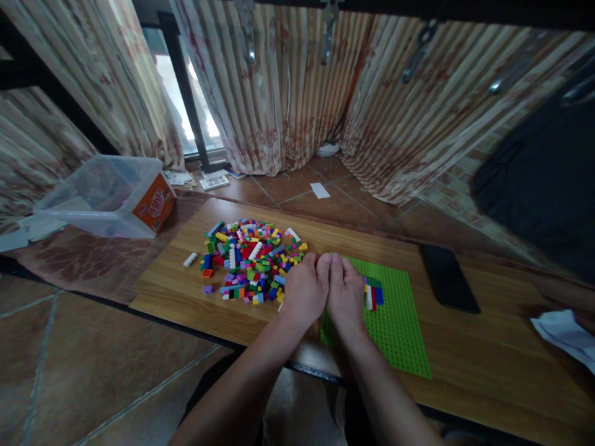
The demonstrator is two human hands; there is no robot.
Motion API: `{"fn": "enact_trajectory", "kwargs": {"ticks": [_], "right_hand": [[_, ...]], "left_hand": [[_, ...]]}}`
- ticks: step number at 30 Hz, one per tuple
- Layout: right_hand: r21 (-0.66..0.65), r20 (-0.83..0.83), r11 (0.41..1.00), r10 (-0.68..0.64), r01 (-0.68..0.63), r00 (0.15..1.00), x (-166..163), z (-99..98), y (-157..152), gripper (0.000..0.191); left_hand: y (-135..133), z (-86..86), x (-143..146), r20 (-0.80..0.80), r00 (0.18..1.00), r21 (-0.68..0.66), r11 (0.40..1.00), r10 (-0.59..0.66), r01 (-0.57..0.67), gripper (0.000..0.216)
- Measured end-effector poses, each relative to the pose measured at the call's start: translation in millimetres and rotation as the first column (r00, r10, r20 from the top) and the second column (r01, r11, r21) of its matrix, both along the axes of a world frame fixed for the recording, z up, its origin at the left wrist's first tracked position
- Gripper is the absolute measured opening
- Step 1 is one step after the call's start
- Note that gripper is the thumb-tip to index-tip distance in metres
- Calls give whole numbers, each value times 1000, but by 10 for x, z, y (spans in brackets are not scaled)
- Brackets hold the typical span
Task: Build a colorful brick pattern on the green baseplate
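Side by side and touching, my two hands meet over the left edge of a green baseplate (pixel 400 328). The fingers of my left hand (pixel 305 290) are closed, and whatever they hold is hidden. My right hand (pixel 344 291) is closed too, thumb against the left one, its contents also out of sight. Just right of it, a small group of toy bricks (pixel 374 296) in white, red, blue and green sits on the baseplate, partly covered by the hand. A pile of loose, many-coloured toy bricks (pixel 255 263) lies on the wooden table to the left of my hands.
A black phone (pixel 449 277) lies right of the baseplate on the wooden table (pixel 493 365). White paper (pixel 567 334) is at the far right. A clear plastic bin (pixel 106 198) with an orange label stands beyond the table's left end. Curtains (pixel 279 93) hang behind.
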State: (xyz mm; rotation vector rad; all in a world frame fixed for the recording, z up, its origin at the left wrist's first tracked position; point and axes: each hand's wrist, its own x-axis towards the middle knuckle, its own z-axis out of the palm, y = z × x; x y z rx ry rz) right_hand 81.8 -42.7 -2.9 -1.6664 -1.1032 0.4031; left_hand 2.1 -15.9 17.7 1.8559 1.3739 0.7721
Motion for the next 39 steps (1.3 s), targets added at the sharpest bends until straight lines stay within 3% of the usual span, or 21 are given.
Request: {"fn": "enact_trajectory", "kwargs": {"ticks": [9, 14, 19, 23, 30, 35, 39], "right_hand": [[88, -191, 996, 31, -15, 981, -10, 34, 4, 40], [115, -373, 993, 56, -14, 926, -19, -49, 38, 40], [60, -642, 998, 43, -6, 766, -77, -99, 64, 39], [27, -794, 1000, 28, -11, 607, -136, -14, 76, 39], [-20, -881, 989, 51, -144, 471, -167, 34, 109, 32], [34, -881, 980, 123, -197, 457, -174, -36, 152, 23], [86, -865, 971, 183, -223, 467, -197, -73, 191, 22]], "left_hand": [[-26, -28, 30, 56, 998, 51, 998, 28, -31, 32], [2, -65, 7, 154, 988, 59, 998, 17, -27, 34], [45, -112, -18, 292, 956, 13, 1000, 17, -21, 36], [95, -184, -39, 427, 899, -92, 994, 97, -64, 42], [206, -169, -143, 517, 817, -283, 952, 256, -119, 41], [292, -129, -252, 486, 804, -289, 931, 342, -221, 36], [328, -106, -315, 514, 775, -307, 923, 367, -234, 32]]}}
